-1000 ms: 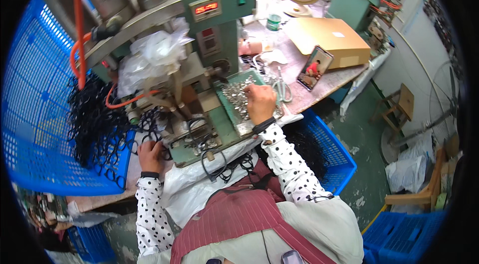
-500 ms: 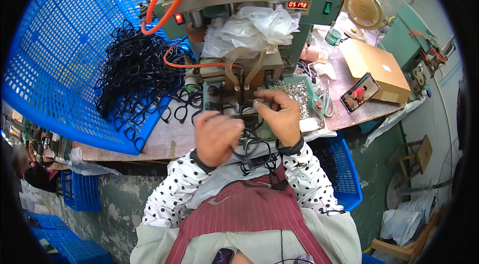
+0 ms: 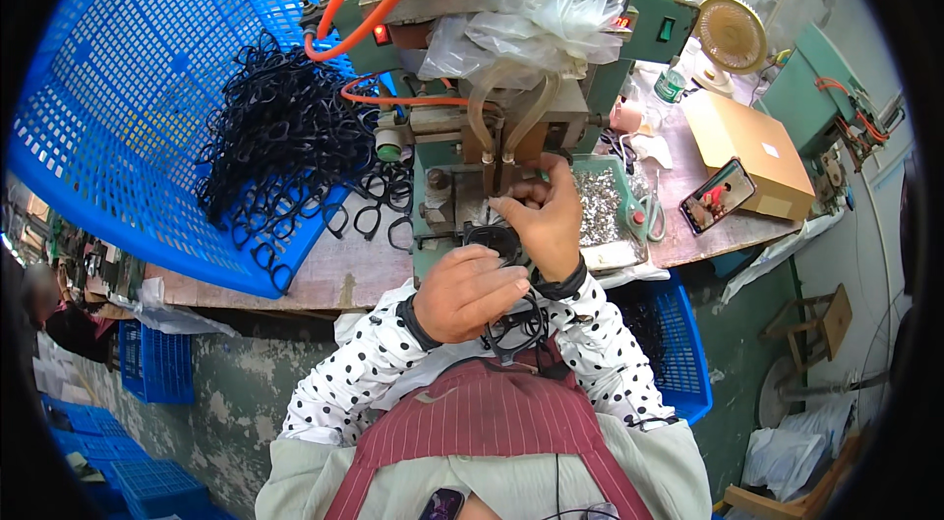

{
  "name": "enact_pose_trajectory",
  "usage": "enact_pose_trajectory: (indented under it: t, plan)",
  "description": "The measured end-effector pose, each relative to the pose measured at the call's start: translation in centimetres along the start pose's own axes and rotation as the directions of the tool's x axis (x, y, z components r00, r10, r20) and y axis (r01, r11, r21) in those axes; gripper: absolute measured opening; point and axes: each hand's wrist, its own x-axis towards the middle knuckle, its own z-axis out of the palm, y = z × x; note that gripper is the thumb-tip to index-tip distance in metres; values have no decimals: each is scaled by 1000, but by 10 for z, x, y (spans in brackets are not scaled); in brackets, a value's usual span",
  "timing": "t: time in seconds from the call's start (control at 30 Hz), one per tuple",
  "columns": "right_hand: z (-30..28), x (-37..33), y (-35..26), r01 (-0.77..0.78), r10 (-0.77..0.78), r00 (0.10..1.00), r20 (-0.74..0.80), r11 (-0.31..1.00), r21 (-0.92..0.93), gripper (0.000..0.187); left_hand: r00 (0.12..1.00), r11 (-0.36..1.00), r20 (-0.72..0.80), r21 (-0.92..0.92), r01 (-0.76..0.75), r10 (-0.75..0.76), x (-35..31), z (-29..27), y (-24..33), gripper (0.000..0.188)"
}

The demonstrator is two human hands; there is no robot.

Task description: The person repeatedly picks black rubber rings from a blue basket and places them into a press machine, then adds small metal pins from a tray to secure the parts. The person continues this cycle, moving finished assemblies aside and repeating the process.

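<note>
A black plastic eyeglass frame (image 3: 495, 240) lies at the front of the press's steel work area, below two tubes (image 3: 487, 151) that run down to narrow tips. My left hand (image 3: 467, 294) is curled over the near side of this frame, fingers close together and covering part of it. My right hand (image 3: 544, 225) is at the frame's far right side, its thumb by the tube tips and its fingers bent. Whatever it pinches is too small or hidden to make out. More black frames (image 3: 516, 331) hang below my left hand, at the edge by my apron.
A green press (image 3: 644, 4) with orange hoses and a plastic bag stands ahead. Left is a tipped blue basket (image 3: 128, 78) spilling black frames (image 3: 285, 137). Right are a tray of small metal parts (image 3: 598, 201), scissors (image 3: 647, 215), a phone (image 3: 718, 196) and a cardboard box (image 3: 747, 151).
My left hand has moved right and closed over the frame. My right hand has moved in by the tube tips. The whole view has shifted slightly.
</note>
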Motion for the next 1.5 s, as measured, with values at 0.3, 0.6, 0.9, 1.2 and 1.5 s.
enact_pose_trajectory:
  t: [0.3,0.6,0.9,1.2,1.5]
  plan:
    - [-115,32,94,-146,-206,934,-292,527,-837,36,995,990,97,-135,33,-20,2,13,-22,48]
    - [-121,13,109,136,-324,946,22,336,-932,14,999,989,42,-149,-2,8,-8,21,-27,41]
    - [-120,18,119,174,-306,950,67,339,-925,17,996,965,89,260,-28,5,-31,-25,-60,30]
    - [-113,16,100,114,-392,919,-38,357,-927,10,180,-98,-320,688,719,-930,-64,-56,-259,36]
    - [-125,17,114,58,-406,903,-138,434,-899,13,-182,-284,-221,660,695,-958,-96,-70,-195,61]
